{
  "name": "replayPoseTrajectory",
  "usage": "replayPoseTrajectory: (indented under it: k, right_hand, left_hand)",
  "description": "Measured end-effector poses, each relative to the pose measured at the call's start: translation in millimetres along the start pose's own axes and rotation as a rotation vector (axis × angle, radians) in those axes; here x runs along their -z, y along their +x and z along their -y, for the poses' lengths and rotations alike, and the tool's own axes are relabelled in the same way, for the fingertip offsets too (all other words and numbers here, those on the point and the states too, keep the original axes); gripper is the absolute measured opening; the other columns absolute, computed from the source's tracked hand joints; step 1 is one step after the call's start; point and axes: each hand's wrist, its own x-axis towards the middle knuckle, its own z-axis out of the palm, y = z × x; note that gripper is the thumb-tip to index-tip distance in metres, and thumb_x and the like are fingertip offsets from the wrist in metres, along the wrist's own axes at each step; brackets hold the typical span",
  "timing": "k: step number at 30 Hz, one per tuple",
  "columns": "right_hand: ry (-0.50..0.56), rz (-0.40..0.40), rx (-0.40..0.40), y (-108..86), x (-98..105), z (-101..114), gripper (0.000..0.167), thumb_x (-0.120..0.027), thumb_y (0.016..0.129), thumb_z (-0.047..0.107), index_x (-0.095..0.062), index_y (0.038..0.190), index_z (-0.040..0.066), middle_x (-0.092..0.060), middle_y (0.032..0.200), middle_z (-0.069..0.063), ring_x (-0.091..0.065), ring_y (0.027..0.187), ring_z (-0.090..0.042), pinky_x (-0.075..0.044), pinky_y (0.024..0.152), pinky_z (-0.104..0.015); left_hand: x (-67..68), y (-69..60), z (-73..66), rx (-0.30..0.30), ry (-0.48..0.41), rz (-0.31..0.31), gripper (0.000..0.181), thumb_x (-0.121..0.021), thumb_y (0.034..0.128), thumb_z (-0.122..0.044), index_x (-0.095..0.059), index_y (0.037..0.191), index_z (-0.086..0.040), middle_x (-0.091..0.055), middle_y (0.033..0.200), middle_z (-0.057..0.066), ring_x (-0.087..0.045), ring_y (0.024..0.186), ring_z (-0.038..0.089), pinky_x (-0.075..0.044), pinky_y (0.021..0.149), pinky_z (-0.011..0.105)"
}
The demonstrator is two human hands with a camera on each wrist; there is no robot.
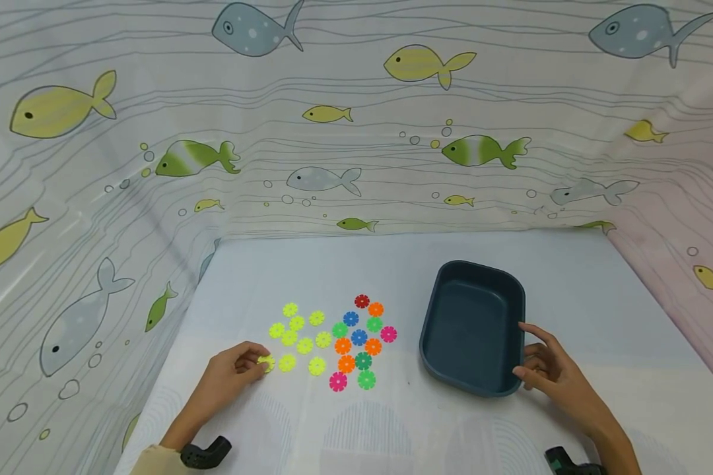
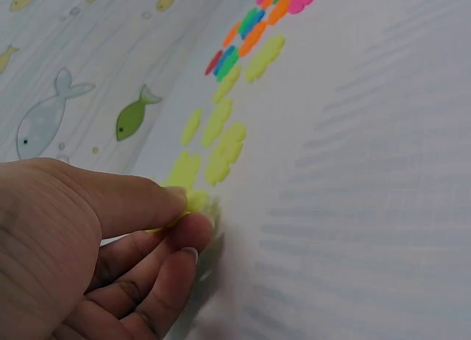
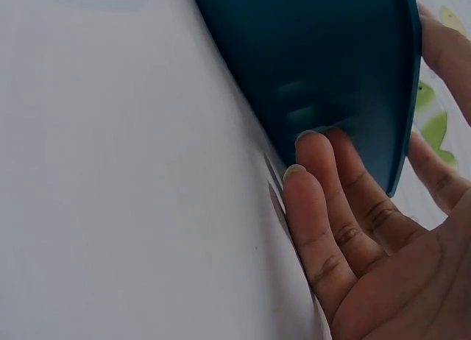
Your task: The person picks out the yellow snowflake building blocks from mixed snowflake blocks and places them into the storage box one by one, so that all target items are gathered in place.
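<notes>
At the left end of the group, my left hand point(image 1: 232, 374) pinches a yellow-green notched plastic disc point(image 1: 265, 361) between thumb and fingertips. The left wrist view shows this disc partly hidden by the thumb. Several more yellow-green discs point(image 1: 305, 346) lie flat just right of that hand. A deep dark blue rectangular tray point(image 1: 472, 323) sits slightly turned on the table. My right hand point(image 1: 558, 371) grips its right side, thumb and index finger at the rim. In the right wrist view, the other fingers point(image 3: 307, 207) lie against the tray's outer wall.
Multicoloured notched discs, such as an orange disc point(image 1: 342, 346) and a pink disc point(image 1: 338, 381), lie between the yellow-green ones and the tray. A fish-printed sheet point(image 1: 392, 138) stands around the back and sides of the white tabletop point(image 1: 261, 264).
</notes>
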Motion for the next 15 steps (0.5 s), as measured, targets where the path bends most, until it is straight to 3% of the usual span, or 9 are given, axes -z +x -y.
replayPoseTrajectory:
  k: [7,15]
  right_hand:
    - [0.007,0.000,-0.007,0.5,-0.1,0.4,0.077,-0.064,0.102,0.006,-0.019,0.164,0.020,-0.051,0.123,-0.024,-0.067,0.088,-0.029,-0.058,0.072,-0.039]
    - [0.017,0.004,-0.001,1.3,0.2,-1.8,0.077,-0.063,0.102,0.005,-0.019,0.164,0.020,-0.051,0.122,-0.024,-0.066,0.087,-0.029,-0.057,0.071,-0.039]
  left_hand:
    - [-2.9,6.4,-5.6,-0.031,-0.019,-0.007,0.024,-0.078,0.0930,-0.023,-0.073,0.115,-0.013,-0.070,0.098,-0.002,-0.066,0.090,0.012,-0.056,0.076,0.025]
    - [-4.3,12.6,-20.7,-0.100,-0.072,0.034,0.027,-0.079,0.0931,-0.022,-0.073,0.117,-0.012,-0.069,0.098,-0.002,-0.065,0.090,0.014,-0.056,0.076,0.026]
